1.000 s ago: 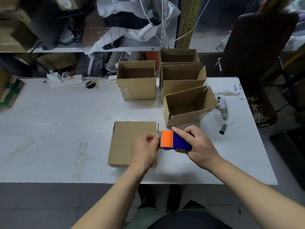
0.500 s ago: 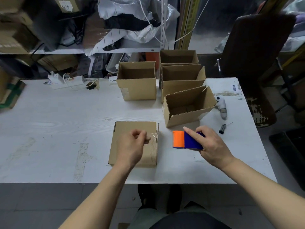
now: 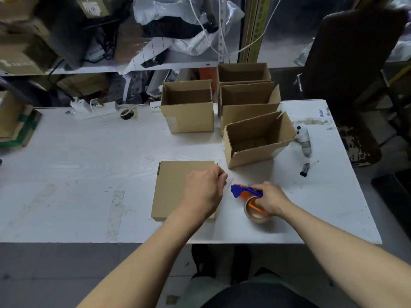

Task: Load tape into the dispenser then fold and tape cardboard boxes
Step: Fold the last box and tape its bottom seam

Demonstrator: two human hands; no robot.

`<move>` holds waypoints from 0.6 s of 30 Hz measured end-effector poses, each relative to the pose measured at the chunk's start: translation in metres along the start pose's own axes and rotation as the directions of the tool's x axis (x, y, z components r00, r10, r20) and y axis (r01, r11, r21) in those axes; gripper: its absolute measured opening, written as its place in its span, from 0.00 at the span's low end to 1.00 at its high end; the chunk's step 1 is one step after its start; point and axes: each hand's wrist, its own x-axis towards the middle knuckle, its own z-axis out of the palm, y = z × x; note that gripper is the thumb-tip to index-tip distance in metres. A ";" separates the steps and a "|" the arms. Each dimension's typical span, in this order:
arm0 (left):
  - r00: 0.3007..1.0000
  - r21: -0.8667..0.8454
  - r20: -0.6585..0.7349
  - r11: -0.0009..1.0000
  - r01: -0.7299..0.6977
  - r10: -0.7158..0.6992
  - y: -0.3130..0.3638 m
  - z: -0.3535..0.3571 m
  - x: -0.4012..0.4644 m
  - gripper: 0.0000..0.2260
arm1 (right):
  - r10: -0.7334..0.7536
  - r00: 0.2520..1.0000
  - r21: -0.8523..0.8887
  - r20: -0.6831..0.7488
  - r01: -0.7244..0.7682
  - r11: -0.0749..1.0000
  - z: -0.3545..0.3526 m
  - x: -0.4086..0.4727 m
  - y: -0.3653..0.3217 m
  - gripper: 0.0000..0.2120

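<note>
Standing open: four boxes (image 3: 255,138); one dispenser (image 3: 246,192).

My left hand (image 3: 203,192) hides the flat box's (image 3: 175,185) right edge; my right hand (image 3: 270,200) covers part of the tape roll (image 3: 253,215), lower centre.

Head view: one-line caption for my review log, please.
Right hand grips the tape dispenser while left hand pinches the tape end over a flat cardboard box.

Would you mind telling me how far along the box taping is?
Done: four brown cardboard boxes stand folded open. In hand: the right hand grips the blue-and-orange tape dispenser, loaded; the left hand pinches its tape end over the flat cardboard box. Left: finishing this box.
</note>
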 end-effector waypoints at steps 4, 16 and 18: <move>0.996 -0.125 0.087 0.992 0.029 -0.018 -0.002 -0.011 -0.001 0.09 | -0.060 0.997 -0.014 -0.040 0.059 0.998 -0.011 -0.005 -0.015 0.31; 0.909 -0.616 0.148 0.682 0.394 -0.391 -0.058 0.023 -0.002 0.08 | -0.127 0.976 0.911 0.179 -0.115 0.395 -0.006 -0.026 -0.087 0.05; 0.900 -0.552 0.103 0.728 0.406 -0.423 -0.063 0.038 -0.004 0.09 | -0.040 0.979 0.926 0.200 -0.175 0.335 0.006 -0.022 -0.083 0.04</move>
